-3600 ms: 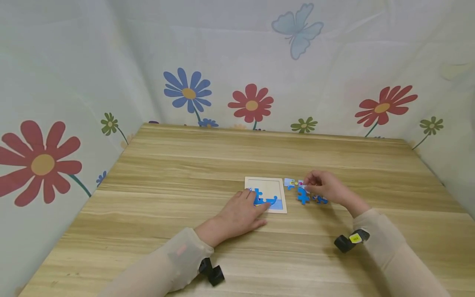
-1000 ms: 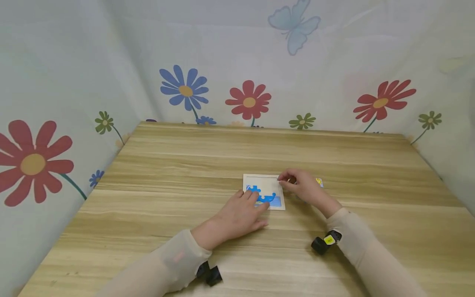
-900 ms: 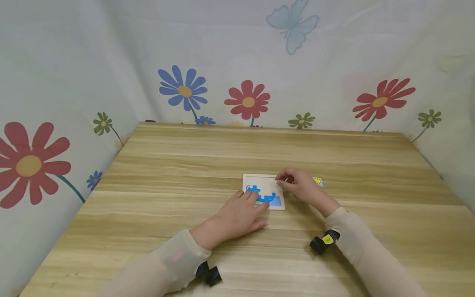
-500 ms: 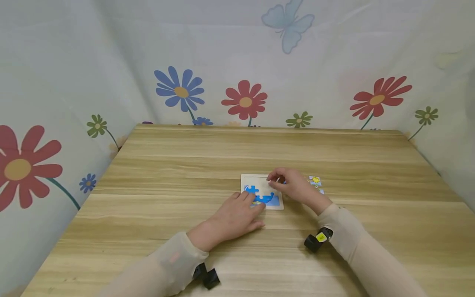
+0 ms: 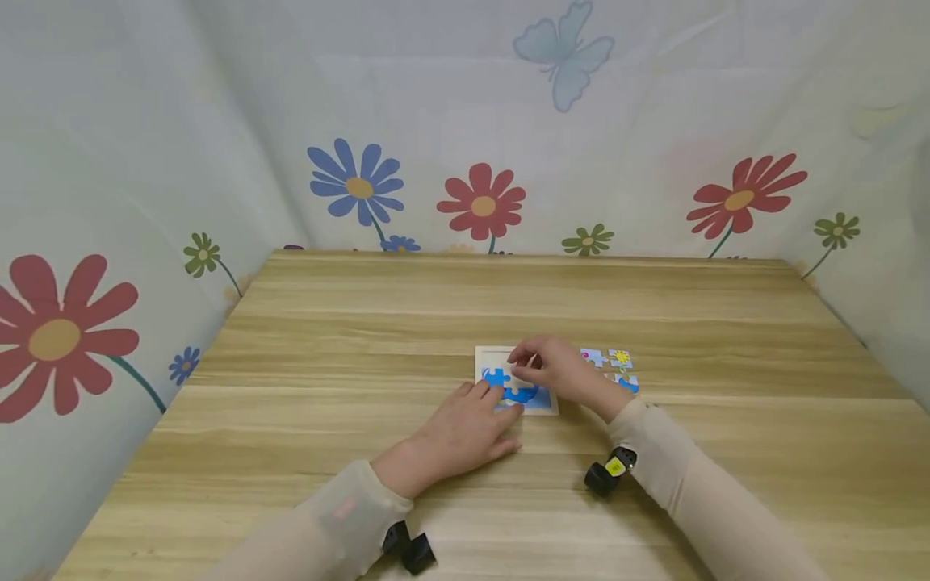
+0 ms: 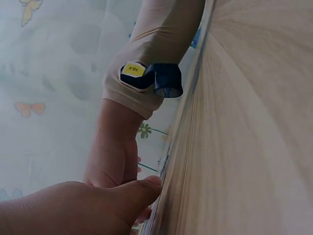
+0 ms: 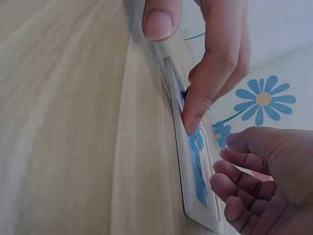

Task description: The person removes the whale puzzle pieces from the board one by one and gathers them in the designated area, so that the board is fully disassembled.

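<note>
A square jigsaw puzzle in a pale wooden tray (image 5: 554, 412) lies on the table, blue picture pieces (image 5: 520, 394) filling its lower part. My left hand (image 5: 459, 428) rests along its near left side, fingers extended onto the pieces; a fingertip (image 7: 192, 126) touches the puzzle in the right wrist view. Over the tray's upper right hovers my right hand (image 5: 558, 371), thumb and forefinger close together and the other fingers curled. No piece shows clearly between those fingertips. Right of the tray lie loose pieces: one with a sun (image 5: 621, 357), one with a pink spot (image 5: 592, 356) and a blue one (image 5: 626, 382).
The wood-grain table (image 5: 378, 323) extends around the tray. A white curtain (image 5: 407, 105) printed with flowers and a butterfly hangs behind and at the sides. Each sleeved wrist carries a small black camera (image 5: 603, 476).
My right hand has moved left from the loose pieces to above the tray, uncovering the sun piece. My left hand has stayed on the puzzle. The head view has shifted slightly.
</note>
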Tool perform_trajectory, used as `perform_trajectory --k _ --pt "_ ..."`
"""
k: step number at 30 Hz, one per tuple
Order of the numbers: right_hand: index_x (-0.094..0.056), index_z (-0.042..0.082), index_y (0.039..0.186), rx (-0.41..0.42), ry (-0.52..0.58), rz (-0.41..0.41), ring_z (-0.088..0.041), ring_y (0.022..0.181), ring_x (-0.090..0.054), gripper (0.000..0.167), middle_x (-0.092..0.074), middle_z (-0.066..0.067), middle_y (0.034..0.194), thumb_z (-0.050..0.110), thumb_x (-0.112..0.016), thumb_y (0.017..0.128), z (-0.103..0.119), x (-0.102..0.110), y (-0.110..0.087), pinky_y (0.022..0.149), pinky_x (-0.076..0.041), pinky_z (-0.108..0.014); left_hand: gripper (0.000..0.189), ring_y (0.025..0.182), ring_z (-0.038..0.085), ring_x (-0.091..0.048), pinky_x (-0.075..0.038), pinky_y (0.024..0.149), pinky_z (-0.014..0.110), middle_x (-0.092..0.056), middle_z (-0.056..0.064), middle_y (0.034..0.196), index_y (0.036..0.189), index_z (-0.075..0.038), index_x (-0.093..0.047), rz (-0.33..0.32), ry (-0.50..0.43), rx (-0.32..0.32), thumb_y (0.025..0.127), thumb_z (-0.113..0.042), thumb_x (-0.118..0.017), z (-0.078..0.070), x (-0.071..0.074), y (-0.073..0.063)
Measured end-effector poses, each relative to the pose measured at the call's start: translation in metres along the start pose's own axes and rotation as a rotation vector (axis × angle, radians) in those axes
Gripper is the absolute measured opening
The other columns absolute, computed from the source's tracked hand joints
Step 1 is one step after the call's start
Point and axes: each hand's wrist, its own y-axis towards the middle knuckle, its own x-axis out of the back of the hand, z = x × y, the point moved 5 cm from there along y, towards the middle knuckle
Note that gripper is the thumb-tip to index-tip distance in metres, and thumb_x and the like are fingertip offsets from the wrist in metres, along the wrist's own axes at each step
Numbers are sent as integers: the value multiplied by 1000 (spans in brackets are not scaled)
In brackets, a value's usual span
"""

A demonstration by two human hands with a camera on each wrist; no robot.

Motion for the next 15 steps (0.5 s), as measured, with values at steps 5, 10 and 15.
perform_trajectory --k 5,10,15 --pt "-69 3 103 -12 3 26 -10 72 -55 17 -67 -5 87 14 -64 90 4 -5 3 67 -46 -23 45 105 21 -55 -49 93 40 -61 4 113 125 -24 -61 -17 3 4 94 -55 -50 -2 0 -1" --pt "-69 4 104 -23 -7 59 -11 74 -57 17 -67 -4 86 12 -64 90 8 -10 6 69 -48 -25 43 105 21 -55 -49 93 39 -61 6 114 121 -24 -61 -59 17 -4 94 -54 -51 -2 1 -1" --pt "-69 3 99 -11 -29 52 -12 75 -59 13 -67 -6 83 9 -65 89 13 -12 8 70 -49 -27 41 103 21 -55 -49 91 38 -61 6 114 119 -23 -61 -77 26 -13 94 -55 -51 -3 3 -1"
